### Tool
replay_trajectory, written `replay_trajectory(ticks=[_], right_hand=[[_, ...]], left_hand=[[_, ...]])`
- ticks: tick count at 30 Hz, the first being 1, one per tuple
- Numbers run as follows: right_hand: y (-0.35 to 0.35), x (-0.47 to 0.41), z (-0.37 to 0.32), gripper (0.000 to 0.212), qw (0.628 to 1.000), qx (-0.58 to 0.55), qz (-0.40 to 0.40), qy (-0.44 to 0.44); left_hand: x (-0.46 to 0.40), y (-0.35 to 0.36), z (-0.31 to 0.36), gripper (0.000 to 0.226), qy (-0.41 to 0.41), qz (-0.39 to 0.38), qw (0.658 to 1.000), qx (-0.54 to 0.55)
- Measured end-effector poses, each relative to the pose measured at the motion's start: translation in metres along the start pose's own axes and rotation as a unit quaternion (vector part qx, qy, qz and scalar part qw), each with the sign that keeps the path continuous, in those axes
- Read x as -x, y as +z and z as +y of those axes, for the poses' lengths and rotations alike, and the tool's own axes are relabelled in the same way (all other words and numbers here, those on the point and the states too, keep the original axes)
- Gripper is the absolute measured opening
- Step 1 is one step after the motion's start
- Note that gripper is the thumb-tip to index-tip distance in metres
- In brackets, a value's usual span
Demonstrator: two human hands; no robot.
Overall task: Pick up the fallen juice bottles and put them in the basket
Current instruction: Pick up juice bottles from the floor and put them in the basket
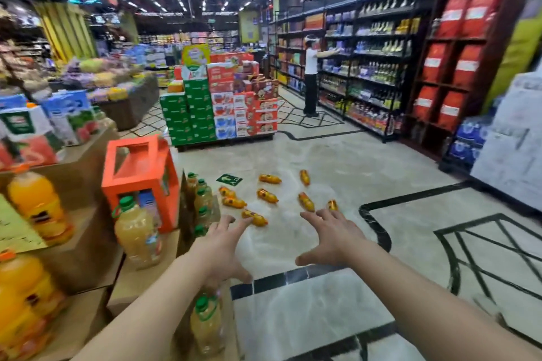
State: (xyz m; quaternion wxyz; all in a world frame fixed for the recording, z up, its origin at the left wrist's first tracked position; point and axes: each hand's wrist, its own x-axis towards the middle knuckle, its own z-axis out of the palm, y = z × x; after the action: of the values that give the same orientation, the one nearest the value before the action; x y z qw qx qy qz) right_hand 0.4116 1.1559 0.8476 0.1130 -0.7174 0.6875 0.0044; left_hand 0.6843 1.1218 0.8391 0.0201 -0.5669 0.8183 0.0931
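We stand on the pale marble floor of a shop aisle, with stacked drink displays at our 9 o'clock and tall shelving at our 2 o'clock; no basket shows anywhere in view. Ahead at 12 o'clock lie 8 fallen juice bottles, all on their sides, scattered and mostly apart from one another; none is picked up yet. Our left hand reaches forward with its grip wide and holding nothing; our right hand does the same. The nearest bottle lies just off the left fingertips, its long axis running from 10 to 4 o'clock; we judge the left hand nearer and should close across that axis. A small bottle lies just past the right fingers.
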Motion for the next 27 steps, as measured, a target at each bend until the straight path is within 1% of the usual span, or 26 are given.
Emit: replay_trajectory(ticks=[8, 12, 15, 22, 27], right_hand=[[0.0, -0.076, 0.096, 0.113, 0.997, -0.005, -0.007, 0.077], [-0.009, -0.143, 0.138, 0.112, 0.993, -0.006, -0.009, 0.117], [-0.021, -0.203, 0.161, 0.114, 0.99, -0.014, -0.018, 0.139], [-0.036, -0.331, 0.201, 0.116, 0.985, -0.033, -0.035, 0.163], [-0.042, -0.416, 0.246, 0.115, 0.984, -0.046, -0.032, 0.166]], left_hand=[[-0.15, 0.022, 0.047, 0.133, 0.071, -0.043, 0.996, 0.017], [-0.245, 0.022, 0.061, 0.128, 0.111, -0.053, 0.992, 0.038], [-0.314, 0.013, 0.064, 0.124, 0.13, -0.054, 0.989, 0.033], [-0.454, -0.008, 0.057, 0.121, 0.136, -0.075, 0.988, 0.015], [-0.551, -0.008, 0.064, 0.116, 0.133, -0.087, 0.987, 0.016]])
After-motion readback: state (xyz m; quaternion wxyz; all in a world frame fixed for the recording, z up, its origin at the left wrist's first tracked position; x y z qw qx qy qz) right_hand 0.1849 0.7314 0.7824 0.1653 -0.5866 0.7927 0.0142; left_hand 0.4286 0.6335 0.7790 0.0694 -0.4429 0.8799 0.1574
